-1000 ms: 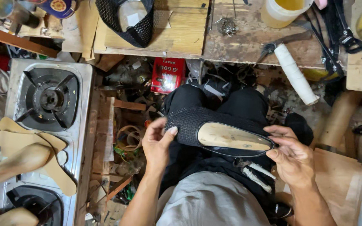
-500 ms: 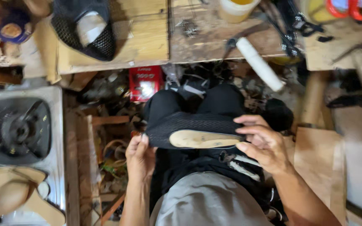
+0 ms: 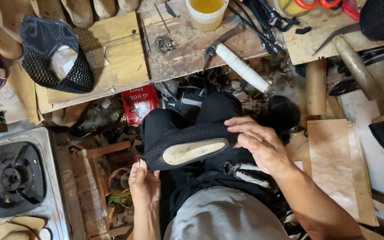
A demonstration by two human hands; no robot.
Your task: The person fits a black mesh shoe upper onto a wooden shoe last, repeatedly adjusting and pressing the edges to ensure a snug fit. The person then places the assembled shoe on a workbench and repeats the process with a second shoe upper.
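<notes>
Holding the black mesh shoe (image 3: 187, 149) sole-up over your lap, you are pinching its toe end with your left hand (image 3: 144, 182) and gripping its heel end with your right hand (image 3: 258, 144), below the counter (image 3: 125, 58).

The shoe upper (image 3: 187, 138) is black woven mesh, stretched over a pale tan last bottom (image 3: 194, 151), and a second black mesh upper (image 3: 54, 55) with a white lining lies on the light yellowish wooden worktop (image 3: 116, 53). A red tin (image 3: 138, 104) with white markings stands beside a translucent cup of amber liquid (image 3: 206, 12) and a white-wrapped tool handle (image 3: 242, 67). The gas stove (image 3: 12, 178) is silver steel with a black burner.
</notes>
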